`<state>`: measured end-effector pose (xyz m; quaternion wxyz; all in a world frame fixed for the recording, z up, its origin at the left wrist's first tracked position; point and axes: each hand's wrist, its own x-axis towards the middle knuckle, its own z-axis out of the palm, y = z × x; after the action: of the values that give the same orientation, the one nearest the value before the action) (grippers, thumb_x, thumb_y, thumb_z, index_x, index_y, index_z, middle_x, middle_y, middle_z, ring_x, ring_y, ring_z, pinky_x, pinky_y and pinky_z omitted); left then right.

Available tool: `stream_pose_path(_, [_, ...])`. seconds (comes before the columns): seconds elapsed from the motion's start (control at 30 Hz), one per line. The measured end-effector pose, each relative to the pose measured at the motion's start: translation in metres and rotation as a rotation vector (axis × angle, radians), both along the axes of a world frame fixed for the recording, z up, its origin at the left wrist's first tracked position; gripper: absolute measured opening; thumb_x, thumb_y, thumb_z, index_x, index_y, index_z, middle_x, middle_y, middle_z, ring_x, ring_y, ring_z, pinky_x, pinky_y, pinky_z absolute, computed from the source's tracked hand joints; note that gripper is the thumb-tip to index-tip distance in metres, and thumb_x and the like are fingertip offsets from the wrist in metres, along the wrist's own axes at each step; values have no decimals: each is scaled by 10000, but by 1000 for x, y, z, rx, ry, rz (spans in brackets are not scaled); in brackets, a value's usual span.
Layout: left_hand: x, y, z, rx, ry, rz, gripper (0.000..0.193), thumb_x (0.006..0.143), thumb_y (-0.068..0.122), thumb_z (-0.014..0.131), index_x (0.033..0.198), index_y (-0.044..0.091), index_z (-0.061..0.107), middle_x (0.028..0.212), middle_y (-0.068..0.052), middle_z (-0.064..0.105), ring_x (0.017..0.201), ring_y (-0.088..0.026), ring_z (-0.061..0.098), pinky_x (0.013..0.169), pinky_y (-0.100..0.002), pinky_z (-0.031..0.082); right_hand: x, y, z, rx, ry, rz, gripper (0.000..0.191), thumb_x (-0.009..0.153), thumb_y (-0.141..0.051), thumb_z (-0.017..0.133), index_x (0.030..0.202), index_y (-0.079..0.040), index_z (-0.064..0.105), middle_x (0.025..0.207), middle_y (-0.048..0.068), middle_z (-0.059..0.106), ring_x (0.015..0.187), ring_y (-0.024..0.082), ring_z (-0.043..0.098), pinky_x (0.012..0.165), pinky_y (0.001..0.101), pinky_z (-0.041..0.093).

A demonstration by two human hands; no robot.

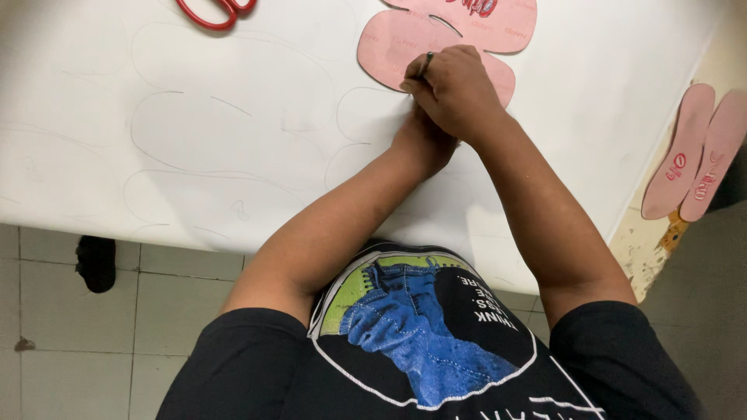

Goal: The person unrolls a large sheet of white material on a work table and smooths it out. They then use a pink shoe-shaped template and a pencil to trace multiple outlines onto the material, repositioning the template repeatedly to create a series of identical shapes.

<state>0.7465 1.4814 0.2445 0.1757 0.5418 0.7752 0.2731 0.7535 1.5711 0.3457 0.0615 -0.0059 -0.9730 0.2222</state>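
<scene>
Nearest, the right hand pinches a dark pen against a flat pink, lobed template at twelve o'clock; left hand lies beneath it, grip hidden.

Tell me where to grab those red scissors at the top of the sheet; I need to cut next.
Take the red scissors by the looped handles, the only part in view, reaching from the near side. They lie flat on the white sheet, left of the pink template, with bare sheet around them; the blades run out of frame.
</scene>
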Motion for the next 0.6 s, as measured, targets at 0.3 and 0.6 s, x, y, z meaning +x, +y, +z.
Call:
stream_pose_path(0.3, [-9,-12,12,230,-336,238,476,1044,238,596,1493,115,496,1567,-86,512,1491,-297,462,1267,-418,412,-79,-7,-28,-195,137,18,70,983,-92,770,969,-53,713,857,90,703,779,290,672,711,396,529])
stream_pose_path(0.6, [-15,-4,27,132,184,47,898,710,362,860,1366,-123,485,1484,-292,321,1410,-490,312,1099,-674,314,-61,56,-14,-214,43,-212,53,1021,-86,735,991,-45,721,849,58,733,733,223,696,665,349,529])
